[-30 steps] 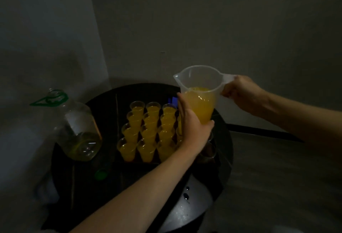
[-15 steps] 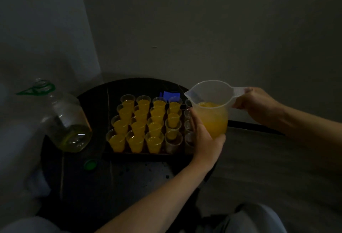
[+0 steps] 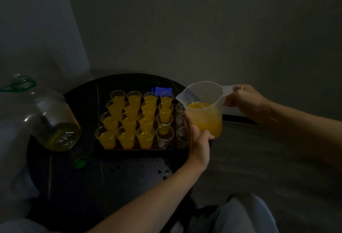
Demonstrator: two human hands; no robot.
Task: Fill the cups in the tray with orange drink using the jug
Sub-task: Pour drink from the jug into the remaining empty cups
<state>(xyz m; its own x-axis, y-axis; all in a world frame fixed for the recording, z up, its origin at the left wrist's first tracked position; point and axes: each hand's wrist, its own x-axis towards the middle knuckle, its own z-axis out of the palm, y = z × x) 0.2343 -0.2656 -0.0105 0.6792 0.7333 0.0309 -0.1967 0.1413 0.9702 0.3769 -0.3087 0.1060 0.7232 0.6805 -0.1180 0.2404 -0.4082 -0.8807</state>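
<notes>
A clear plastic jug [image 3: 205,110], about half full of orange drink, hangs upright at the right edge of the dark tray [image 3: 133,151]. My right hand [image 3: 246,101] grips its handle. My left hand [image 3: 197,140] cups the jug's lower side and base. In the tray stand several small clear cups [image 3: 129,118] in rows, most of them filled with orange drink. The front cup of the fourth column [image 3: 164,137] looks empty, and the rightmost column of cups [image 3: 180,121] is clear and partly hidden behind my left hand.
A large clear bottle [image 3: 53,121] with a little yellowish liquid and a green handle ring stands at the left of the round black table [image 3: 118,177]. Its green cap [image 3: 80,162] lies in front of the tray. A blue object [image 3: 162,90] sits behind the cups. Walls close in behind.
The jug with both hands on it has come down and to the right of the cups, so the fourth and fifth columns now show. The view has shifted too.
</notes>
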